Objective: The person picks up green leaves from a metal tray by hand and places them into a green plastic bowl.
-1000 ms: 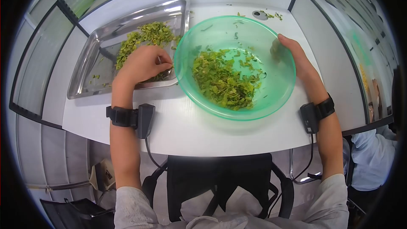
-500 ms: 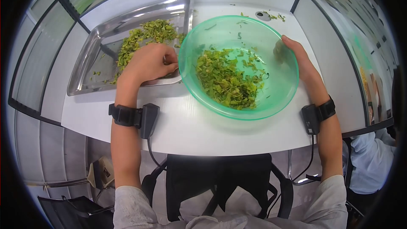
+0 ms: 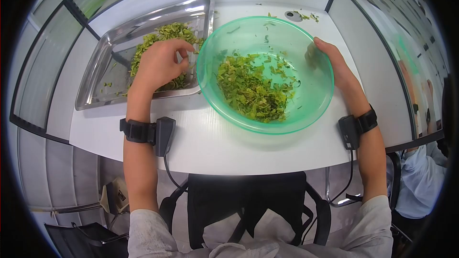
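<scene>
A green translucent bowl [image 3: 306, 110] stands on the white table, with chopped green leaves [image 3: 253, 88] inside. My right hand [image 3: 332, 62] grips the bowl's right rim, thumb on top and fingers showing through the wall. To the left lies a metal tray [image 3: 93, 79] holding more leaves [image 3: 169, 33]. Over the tray's right part is my left hand [image 3: 165, 62], its thumb and index finger curled close together near the leaves. Whatever it may hold between the fingertips is too small to make out.
Leaf scraps [image 3: 311, 17] lie by a round cable hole [image 3: 293, 16] at the table's back right. Low white partitions with glass enclose the table [image 3: 191, 148]. A black chair [image 3: 246, 200] is at the front edge. Another person's light sleeve [image 3: 420, 181] shows at lower right.
My left hand has moved up and slightly left, away from the bowl's rim and the tray's edge. The bowl and my right hand have shifted slightly left.
</scene>
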